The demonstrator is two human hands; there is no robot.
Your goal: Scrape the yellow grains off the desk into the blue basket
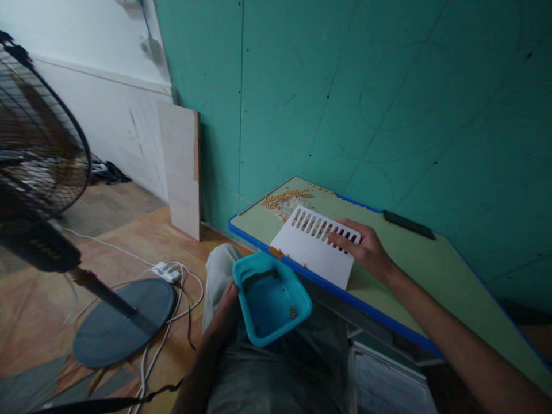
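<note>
My left hand (pixel 227 305) grips the left side of a turquoise plastic basin (pixel 298 313), which sits tilted over my lap just below the table's edge. A few round yellowish beans (pixel 293 313) lie in its right part. My right hand (pixel 362 247) is closed on a white plastic panel (pixel 310 250) with a row of slots, thumb across the slots. The panel leans on the tabletop, its lower edge by the blue rim. Behind it, a pile of tan beans (pixel 287 199) is spread beside whitish grains (pixel 290 208).
The pale green table (pixel 401 259) with a blue edge stands against a green wall (pixel 345 103). A dark bar (pixel 407 224) lies at its back. On my left are a standing fan (pixel 38 149), a power strip (pixel 166 272) with loose cables, and a leaning board (pixel 181 167).
</note>
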